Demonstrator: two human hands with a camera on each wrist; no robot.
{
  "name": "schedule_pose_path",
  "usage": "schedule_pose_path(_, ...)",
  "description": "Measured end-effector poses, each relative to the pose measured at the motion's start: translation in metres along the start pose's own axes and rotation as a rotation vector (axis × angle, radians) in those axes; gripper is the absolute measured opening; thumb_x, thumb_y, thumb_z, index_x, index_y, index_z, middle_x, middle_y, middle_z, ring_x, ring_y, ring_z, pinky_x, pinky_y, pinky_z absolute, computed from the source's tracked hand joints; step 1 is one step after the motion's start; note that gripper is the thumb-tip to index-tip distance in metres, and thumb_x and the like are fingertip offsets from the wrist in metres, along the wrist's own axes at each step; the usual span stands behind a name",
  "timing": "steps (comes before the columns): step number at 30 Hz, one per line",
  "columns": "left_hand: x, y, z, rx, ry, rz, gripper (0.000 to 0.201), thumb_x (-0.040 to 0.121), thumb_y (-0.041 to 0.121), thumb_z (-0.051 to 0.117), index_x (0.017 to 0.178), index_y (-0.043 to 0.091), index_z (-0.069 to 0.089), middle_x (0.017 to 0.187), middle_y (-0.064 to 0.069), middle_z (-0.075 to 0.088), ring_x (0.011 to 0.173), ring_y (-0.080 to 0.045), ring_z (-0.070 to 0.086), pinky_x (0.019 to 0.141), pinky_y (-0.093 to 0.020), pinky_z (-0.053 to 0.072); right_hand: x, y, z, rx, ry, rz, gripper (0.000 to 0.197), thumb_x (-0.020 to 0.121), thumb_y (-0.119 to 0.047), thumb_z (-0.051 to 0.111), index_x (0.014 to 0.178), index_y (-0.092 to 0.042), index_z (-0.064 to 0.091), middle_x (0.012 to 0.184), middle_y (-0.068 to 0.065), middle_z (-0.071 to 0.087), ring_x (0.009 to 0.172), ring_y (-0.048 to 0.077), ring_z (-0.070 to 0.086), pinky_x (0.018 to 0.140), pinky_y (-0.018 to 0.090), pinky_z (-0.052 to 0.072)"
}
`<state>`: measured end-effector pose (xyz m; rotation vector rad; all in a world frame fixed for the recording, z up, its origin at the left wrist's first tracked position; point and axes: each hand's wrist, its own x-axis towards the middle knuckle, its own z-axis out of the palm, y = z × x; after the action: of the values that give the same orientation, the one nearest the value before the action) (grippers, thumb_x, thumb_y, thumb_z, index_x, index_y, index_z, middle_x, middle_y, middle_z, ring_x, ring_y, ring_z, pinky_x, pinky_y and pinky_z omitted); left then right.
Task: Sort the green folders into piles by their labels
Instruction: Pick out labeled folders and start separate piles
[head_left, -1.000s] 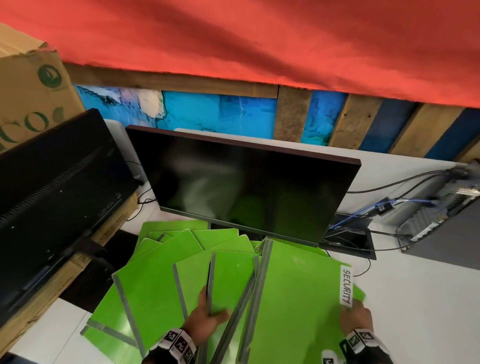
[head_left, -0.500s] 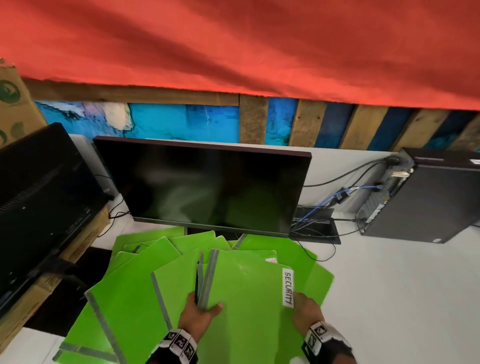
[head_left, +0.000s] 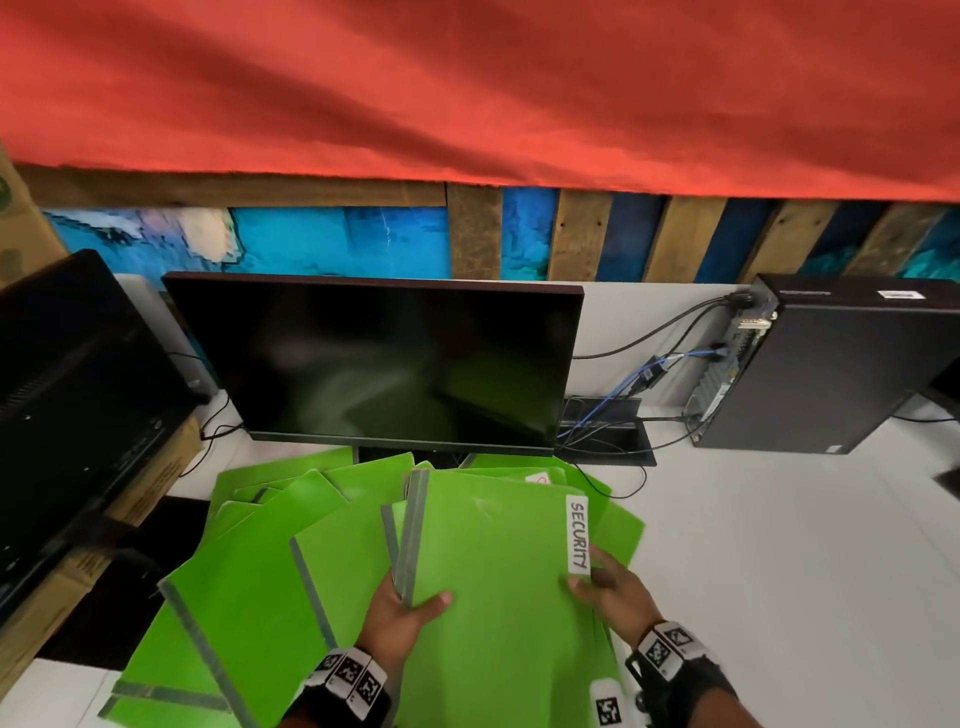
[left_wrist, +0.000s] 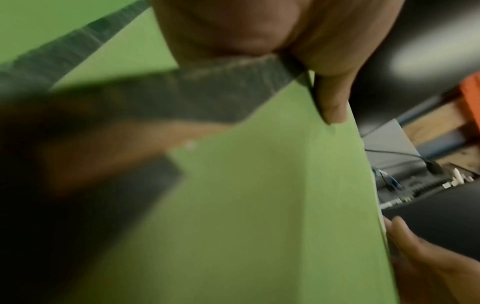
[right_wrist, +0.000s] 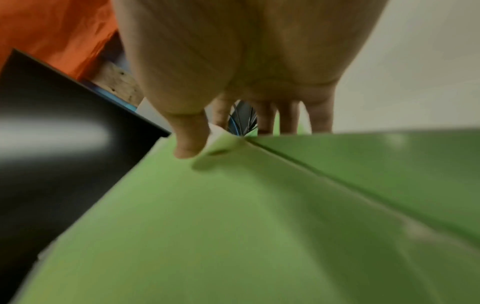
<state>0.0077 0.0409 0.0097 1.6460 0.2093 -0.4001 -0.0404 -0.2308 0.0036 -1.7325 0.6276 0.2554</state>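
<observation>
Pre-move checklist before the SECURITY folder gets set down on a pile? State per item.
1. Label readable: ok. The SECURITY folder shows its label face up.
2. Left hand grip: ok, thumb on top at the grey spine, fingers under.
3. Right hand grip: ok, thumb pinches the labelled edge.
4. Single folder held: cannot tell; several spine edges are stacked at the left hand.
5. Matching SECURITY pile: cannot tell; no other label is readable on the loose folders.
6. Free desk space: ok, bare white desk at right.
</observation>
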Motion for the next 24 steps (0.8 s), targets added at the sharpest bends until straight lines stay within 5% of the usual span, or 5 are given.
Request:
schedule_pose_path(7,-0.007,0.011,0.028,-0.051,-0.083,-0.023,0.055,0.077,0.025,0.074,0.122,0.021,0.043,0.115,0.003,0.054,0.112,-0.016,0.046,0.096,-0.027,0.035,-0.013,0.015,-0.009,-0.133,0.1,-0.091,0.076,0.086,-0.013,0.063,0.148,-0.027,0.021,0.146,0.001,0.042,0.134,0.027,0.04,0.11,0.042,0.033)
schedule_pose_path(11,0.012,0.021,0.027,-0.154,0.028,-0.112,0.044,0.075,0.042,0.073,0.109,0.016,0.064,0.102,0.002,0.067,0.101,-0.02,0.06,0.073,-0.023,0.042,-0.009,0.02,-0.032,-0.216,0.053,-0.174,0.08,0.085,-0.007,0.062,0.146,-0.036,0.018,0.147,-0.008,0.037,0.135,0.021,0.038,0.111,0.042,0.027)
schedule_pose_path(15,0.023,0.038,0.042,0.0,-0.047,0.014,0.077,0.063,0.055,0.072,0.125,0.016,0.047,0.118,0.007,0.055,0.113,-0.016,0.051,0.098,-0.026,0.037,-0.008,0.024,-0.036,-0.142,-0.022,-0.179,0.083,0.085,-0.01,0.065,0.147,-0.034,0.016,0.141,-0.016,0.03,0.132,0.011,0.031,0.114,0.037,0.019)
schedule_pose_path(21,0.032,0.042,0.066,0.035,0.047,-0.085,0.05,0.06,0.061,0.07,0.079,0.017,0.058,0.057,0.014,0.047,0.054,-0.007,0.048,0.057,-0.018,0.041,0.001,0.04,-0.036,0.099,0.218,-0.095,0.046,0.084,-0.024,0.067,0.127,-0.028,0.05,0.119,0.005,0.061,0.113,0.026,0.054,0.097,0.039,0.039)
schedule_pose_path(24,0.031,0.036,0.072,0.019,-0.016,-0.159,0.044,0.072,0.057,0.066,0.091,0.017,0.062,0.072,0.01,0.056,0.068,-0.009,0.053,0.068,-0.022,0.042,0.011,0.052,-0.038,0.181,0.262,0.006,0.043,0.071,-0.051,0.072,0.105,-0.026,0.063,0.102,0.007,0.068,0.096,0.028,0.061,0.086,0.039,0.044)
